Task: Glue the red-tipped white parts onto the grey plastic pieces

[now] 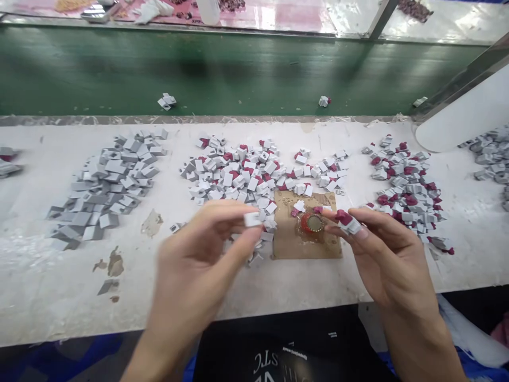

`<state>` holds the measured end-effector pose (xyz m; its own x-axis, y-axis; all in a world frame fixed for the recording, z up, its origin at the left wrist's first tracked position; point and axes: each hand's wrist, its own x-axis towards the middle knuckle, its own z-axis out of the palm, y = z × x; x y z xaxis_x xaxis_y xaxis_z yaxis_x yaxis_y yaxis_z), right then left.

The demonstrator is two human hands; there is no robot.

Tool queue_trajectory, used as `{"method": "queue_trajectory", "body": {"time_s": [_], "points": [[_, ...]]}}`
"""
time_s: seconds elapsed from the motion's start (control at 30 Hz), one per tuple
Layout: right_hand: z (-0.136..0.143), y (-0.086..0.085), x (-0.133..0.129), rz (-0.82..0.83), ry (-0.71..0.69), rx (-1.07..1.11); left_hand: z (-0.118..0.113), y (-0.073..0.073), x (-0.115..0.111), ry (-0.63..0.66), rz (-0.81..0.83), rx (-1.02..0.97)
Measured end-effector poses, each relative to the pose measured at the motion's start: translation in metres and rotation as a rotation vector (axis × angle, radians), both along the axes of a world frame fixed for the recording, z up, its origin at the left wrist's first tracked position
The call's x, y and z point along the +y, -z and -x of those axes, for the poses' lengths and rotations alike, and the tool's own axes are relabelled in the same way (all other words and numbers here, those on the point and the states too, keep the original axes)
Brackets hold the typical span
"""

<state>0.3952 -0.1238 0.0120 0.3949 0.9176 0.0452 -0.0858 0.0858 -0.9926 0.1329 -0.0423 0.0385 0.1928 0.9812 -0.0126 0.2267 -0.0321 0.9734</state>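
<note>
Near edge: black shirt with white lettering (310,347).
Left pile: plain grey plastic blocks (113,185), loose on the white worktop (131,313).
Left hand (199,260): narrow pinch, thumb and fingertips on 1 small pale-grey block (252,219).
Middle pile: grey-and-maroon pieces (242,170).
Board: brown square sheet (286,246), under a red round item with a metallic top (314,223).
Right hand (392,257): narrow pinch, 1 grey piece with maroon end (349,222), above the worktop.
Right pile: more grey-and-maroon pieces.
</note>
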Motion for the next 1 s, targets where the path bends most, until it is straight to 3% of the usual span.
{"method": "queue_trajectory", "body": {"time_s": [0.1, 0.2, 0.33, 0.5, 0.73, 0.83, 0.9, 0.93, 1.0], "points": [[0.004, -0.002, 0.006, 0.006, -0.08, 0.103, -0.047, -0.005, 0.001, 0.197, 0.146, -0.283], [0.005, -0.002, 0.009, -0.001, -0.109, 0.142, -0.068, 0.003, 0.006, 0.306, 0.279, -0.45], [0.004, 0.001, 0.009, 0.004, -0.09, 0.137, -0.071, 0.012, 0.01, 0.354, 0.332, -0.511], [0.003, -0.001, 0.01, 0.015, -0.112, 0.02, -0.069, 0.014, 0.011, 0.374, 0.345, -0.441], [-0.003, -0.026, 0.019, 0.048, -0.238, -0.128, -0.061, 0.003, 0.014, 0.388, 0.256, -0.329], [-0.012, -0.04, 0.048, 0.076, -0.456, -0.125, -0.046, -0.012, 0.031, 0.407, 0.215, -0.23], [-0.021, -0.046, 0.088, 0.117, -0.527, -0.233, -0.035, -0.025, 0.049, 0.361, 0.133, -0.079], [-0.025, -0.048, 0.114, 0.137, -0.484, -0.343, -0.031, -0.032, 0.06, 0.314, 0.072, 0.014], [-0.031, -0.046, 0.173, 0.164, -0.234, -0.623, -0.029, -0.043, 0.086, 0.193, -0.072, 0.171]]}}
